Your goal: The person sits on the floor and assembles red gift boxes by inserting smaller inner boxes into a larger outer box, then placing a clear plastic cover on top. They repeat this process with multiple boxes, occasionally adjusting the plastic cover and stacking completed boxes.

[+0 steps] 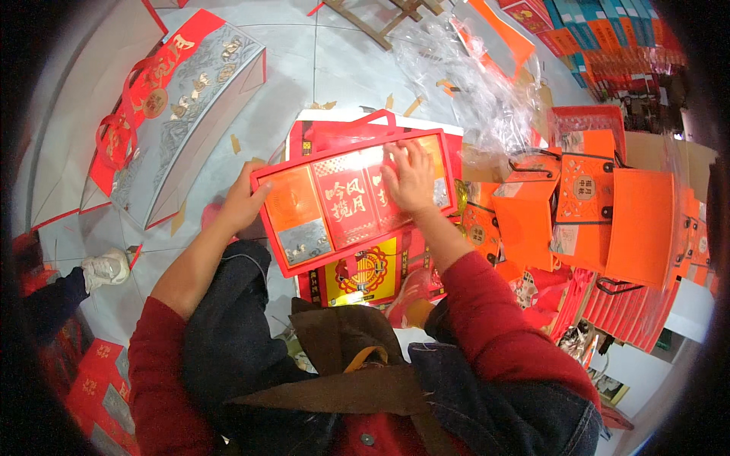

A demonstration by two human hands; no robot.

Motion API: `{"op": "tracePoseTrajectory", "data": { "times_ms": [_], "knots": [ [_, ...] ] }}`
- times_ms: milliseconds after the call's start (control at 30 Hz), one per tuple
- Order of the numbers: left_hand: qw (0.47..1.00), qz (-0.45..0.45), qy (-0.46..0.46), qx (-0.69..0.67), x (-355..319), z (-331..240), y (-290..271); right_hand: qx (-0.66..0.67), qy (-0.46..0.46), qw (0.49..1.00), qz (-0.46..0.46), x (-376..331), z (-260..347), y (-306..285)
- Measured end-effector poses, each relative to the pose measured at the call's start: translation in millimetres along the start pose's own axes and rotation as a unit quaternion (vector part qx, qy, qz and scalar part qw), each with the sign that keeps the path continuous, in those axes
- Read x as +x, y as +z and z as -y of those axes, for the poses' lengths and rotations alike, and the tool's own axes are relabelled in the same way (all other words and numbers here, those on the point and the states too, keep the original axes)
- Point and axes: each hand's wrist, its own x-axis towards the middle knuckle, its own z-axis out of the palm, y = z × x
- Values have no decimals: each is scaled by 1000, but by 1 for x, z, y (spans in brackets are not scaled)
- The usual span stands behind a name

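While the left hand is gripping the left edge of the red gift box tray, its fingers curled shut around the rim, the right hand is lying flat and spread on the inner boxes toward the tray's right end, holding nothing, only pressing down. Inside the tray, 3 inner boxes are showing: an orange one just right of the left fingers, a grey-patterned one below it, and a red one with gold characters between the 2 hands. More pieces are sitting under the right palm, but how many cannot be told. Judging from this, the filling is looking nearly complete, with the right end being settled into place; closing the box appears to be what is left. Beneath the tray, a red and yellow printed box is lying on the floor. To the right of the right fingers, orange gift bags are standing in a cluster, and beyond them crumpled clear plastic wrap is lying. Well left of the left fingers, a large grey and red box lid is resting on the floor.
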Motion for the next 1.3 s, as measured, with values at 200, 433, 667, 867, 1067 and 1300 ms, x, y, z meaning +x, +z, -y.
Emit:
{"op": "tracePoseTrajectory", "data": {
  "times_ms": [200, 433, 667, 867, 1067, 1300],
  "knots": [
    [1000, 14, 5, 6, -1, -10, -1, 33, 118, 986, -114, -7, -45, 18],
    [1000, -12, 2, 20, -2, -8, 1, 81, 88, 990, -68, -11, -45, 6],
    [999, 21, 20, 29, -2, -8, -4, 50, 92, 988, -111, 5, -42, 26],
    [999, 35, -10, 0, -4, 0, -5, 200, 138, 964, -107, -2, -70, 8],
    [883, 67, -218, -409, -14, 5, -6, 246, 364, 896, -61, -60, -146, -19],
    [881, 45, -290, -371, 2, 82, 4, 382, 455, 799, -96, -80, -118, 18]
  ]
}}
